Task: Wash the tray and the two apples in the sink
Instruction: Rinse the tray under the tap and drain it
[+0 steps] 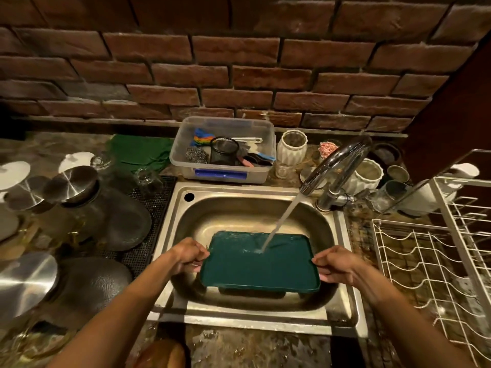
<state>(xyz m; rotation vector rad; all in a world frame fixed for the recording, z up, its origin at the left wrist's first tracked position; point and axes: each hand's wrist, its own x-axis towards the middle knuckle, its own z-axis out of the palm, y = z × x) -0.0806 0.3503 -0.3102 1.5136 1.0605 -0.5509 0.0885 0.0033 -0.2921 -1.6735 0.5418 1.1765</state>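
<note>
Hands grip a dark green tray (pixel 259 266) over the steel sink (pixel 239 208), centre of the frame. Left hand (pixel 188 254) pinches the tray's left edge, fingers curled under and thumb on top; right hand (pixel 333 264) pinches the right edge the same way. Tray is roughly level, held above the basin floor — water (pixel 281 221) from the chrome faucet (pixel 337 166), right of centre, lands on its upper right area. Clear plastic bin (pixel 223 147) of scrubbers sits behind the sink. White wire dish rack (pixel 430 261) at right. Apples not visible.
</note>
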